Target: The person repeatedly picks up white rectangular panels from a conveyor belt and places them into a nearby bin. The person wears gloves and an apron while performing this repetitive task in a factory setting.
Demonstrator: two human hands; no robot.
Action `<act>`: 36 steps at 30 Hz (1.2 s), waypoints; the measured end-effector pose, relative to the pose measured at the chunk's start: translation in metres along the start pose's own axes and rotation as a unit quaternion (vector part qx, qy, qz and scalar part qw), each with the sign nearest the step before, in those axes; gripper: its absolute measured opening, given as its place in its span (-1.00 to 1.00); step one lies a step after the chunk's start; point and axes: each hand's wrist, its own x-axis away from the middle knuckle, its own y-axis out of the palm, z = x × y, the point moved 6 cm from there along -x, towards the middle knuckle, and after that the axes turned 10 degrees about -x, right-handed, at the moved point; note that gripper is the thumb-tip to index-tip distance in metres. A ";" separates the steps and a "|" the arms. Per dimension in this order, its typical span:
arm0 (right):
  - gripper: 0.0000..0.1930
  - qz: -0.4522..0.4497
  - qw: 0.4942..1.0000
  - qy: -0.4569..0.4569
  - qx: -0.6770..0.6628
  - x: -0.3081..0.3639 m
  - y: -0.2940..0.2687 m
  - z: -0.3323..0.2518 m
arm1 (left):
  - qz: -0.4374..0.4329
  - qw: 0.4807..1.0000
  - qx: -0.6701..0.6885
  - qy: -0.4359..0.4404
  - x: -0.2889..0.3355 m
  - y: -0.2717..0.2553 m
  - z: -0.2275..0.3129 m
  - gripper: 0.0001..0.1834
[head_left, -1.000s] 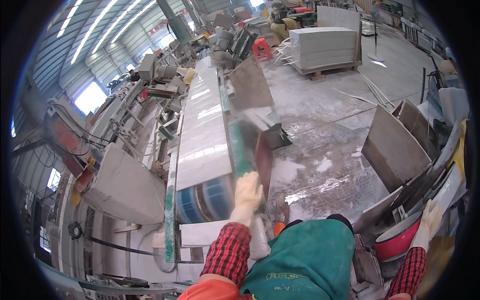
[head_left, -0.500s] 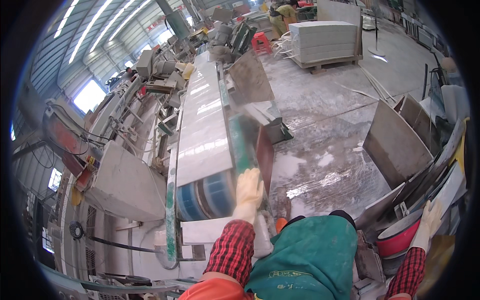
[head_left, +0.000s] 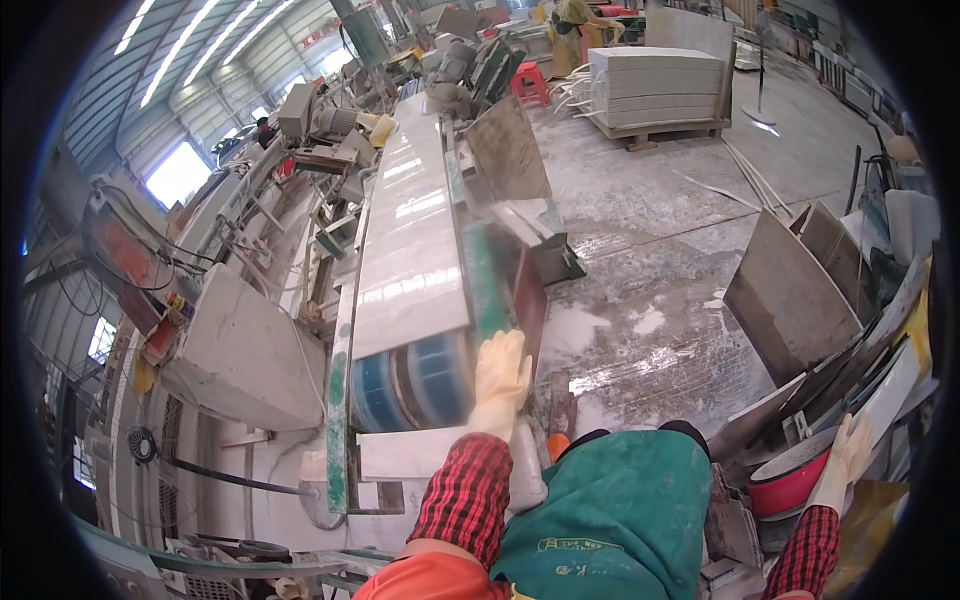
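A long pale stone slab (head_left: 412,235) lies on a belt machine, its near edge above the blue-banded roller (head_left: 440,375). My left hand (head_left: 502,375), in a cream rubber glove, rests with fingers stretched out on the machine's green side rail (head_left: 487,280), right of the roller. Far to the right, my gloved right hand (head_left: 850,455) lies with fingers extended by a narrow white strip (head_left: 893,400) among leaning slabs. Just left of that hand sits a round red tub (head_left: 785,495). Neither hand visibly grips anything.
Slab offcuts (head_left: 795,290) lean at the right. Across the wet floor (head_left: 640,250) stands a pallet stack of pale slabs (head_left: 655,90), with a red stool (head_left: 530,85) and another person (head_left: 572,30) nearby. A large stone-coloured block (head_left: 245,350) stands left of the machine.
The slab's near edge has shifted slightly away from me, baring more of the roller. My left hand stays on the rail; my right hand has moved slightly nearer. The far person's arm now reaches right.
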 end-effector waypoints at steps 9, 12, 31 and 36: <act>-0.40 -0.049 0.998 0.033 0.027 0.003 0.011 -0.001 | 0.043 0.998 -0.029 0.021 0.008 0.010 -0.008 -0.54; -0.43 -0.029 1.000 0.000 -0.004 0.004 0.031 0.027 | 0.000 1.000 0.004 0.004 -0.001 0.006 -0.004 -0.57; -0.51 0.055 0.995 -0.079 -0.027 0.029 0.022 0.009 | 0.016 1.000 0.002 -0.009 -0.002 -0.014 0.001 -0.65; -0.51 0.047 0.996 -0.079 -0.017 0.031 0.026 0.006 | 0.010 1.000 0.002 -0.023 0.000 -0.014 -0.002 -0.65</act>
